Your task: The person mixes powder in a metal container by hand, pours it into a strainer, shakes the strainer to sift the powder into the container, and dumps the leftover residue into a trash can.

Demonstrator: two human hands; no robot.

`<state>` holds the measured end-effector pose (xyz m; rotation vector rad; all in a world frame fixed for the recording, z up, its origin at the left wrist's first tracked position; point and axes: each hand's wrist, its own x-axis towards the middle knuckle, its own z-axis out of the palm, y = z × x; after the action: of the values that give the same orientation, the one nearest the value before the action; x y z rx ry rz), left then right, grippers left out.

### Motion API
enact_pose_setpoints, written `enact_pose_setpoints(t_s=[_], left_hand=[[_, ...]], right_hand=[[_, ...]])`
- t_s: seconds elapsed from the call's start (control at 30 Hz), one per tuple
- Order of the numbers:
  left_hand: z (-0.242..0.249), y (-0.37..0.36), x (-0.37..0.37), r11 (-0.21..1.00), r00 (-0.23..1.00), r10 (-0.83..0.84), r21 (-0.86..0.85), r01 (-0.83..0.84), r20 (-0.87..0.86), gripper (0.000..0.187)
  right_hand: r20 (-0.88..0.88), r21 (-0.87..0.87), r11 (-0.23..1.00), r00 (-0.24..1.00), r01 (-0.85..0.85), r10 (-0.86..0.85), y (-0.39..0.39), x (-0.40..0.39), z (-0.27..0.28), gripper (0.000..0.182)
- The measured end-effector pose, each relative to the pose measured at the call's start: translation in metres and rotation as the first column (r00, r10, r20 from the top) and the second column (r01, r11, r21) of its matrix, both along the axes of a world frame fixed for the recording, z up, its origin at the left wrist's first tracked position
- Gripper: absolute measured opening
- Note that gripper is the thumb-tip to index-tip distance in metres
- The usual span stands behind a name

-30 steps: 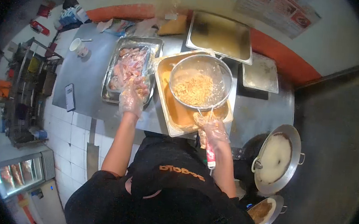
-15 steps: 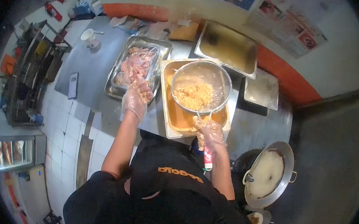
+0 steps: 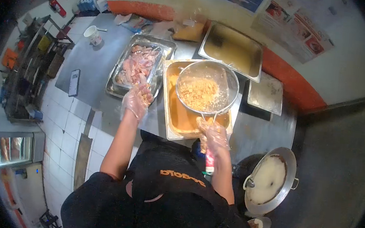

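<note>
My right hand [image 3: 215, 138], in a clear plastic glove caked with crumbs, grips the handle of a round mesh strainer [image 3: 235, 94]. Pale breading crumbs [image 3: 199, 94] lie in the strainer, which is over a rectangular pan [image 3: 168, 132] of orange-tan flour or breading. My left hand [image 3: 136, 101], gloved too, is at the near edge of a metal tray [image 3: 114, 91] of raw chicken pieces [image 3: 139, 64]. Its crumb-coated fingers are partly curled and look apart, with no clear object in them.
Behind stands a deep metal pan [image 3: 236, 49] of cloudy liquid, with a flat metal lid [image 3: 265, 97] at its right. A large wok [image 3: 289, 184] of pale foamy liquid is at the right. A phone [image 3: 74, 83] and a white cup [image 3: 92, 36] are on the table's left side.
The strainer has shifted slightly right and its crumbs have spread toward the middle. My left hand has moved a little down and left, away from the chicken.
</note>
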<state>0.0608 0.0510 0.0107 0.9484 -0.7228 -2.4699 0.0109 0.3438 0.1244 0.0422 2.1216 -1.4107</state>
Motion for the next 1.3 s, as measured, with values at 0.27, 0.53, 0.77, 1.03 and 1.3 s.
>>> enact_pose_setpoints(t_s=[0.27,0.53,0.77,1.03,1.3], left_hand=[[0.009,-0.001,-0.010,0.999,0.999,-0.029,0.038,0.030,-0.018,0.034],[0.027,0.003,-0.006,0.999,0.999,0.010,0.035,-0.011,0.037,0.036],[0.023,-0.013,0.020,0.999,1.000,0.021,0.034,-0.020,-0.022,0.037],[0.025,-0.028,0.035,1.000,0.998,0.005,0.011,-0.004,-0.064,0.041],[0.040,-0.032,0.043,0.998,0.998,0.055,-0.036,-0.056,-0.011,0.032]], right_hand=[[0.213,-0.154,0.980,0.973,0.124,-0.090,0.015,0.006,0.013,0.036],[0.152,-0.268,0.942,0.975,0.200,-0.163,0.006,0.010,0.013,0.034],[0.207,-0.326,0.933,0.975,0.153,-0.087,0.015,0.015,-0.004,0.033],[0.228,-0.236,0.956,0.966,0.175,-0.120,0.011,0.024,0.002,0.030],[0.078,-0.205,0.974,0.993,0.101,-0.086,0.026,0.018,-0.026,0.032]])
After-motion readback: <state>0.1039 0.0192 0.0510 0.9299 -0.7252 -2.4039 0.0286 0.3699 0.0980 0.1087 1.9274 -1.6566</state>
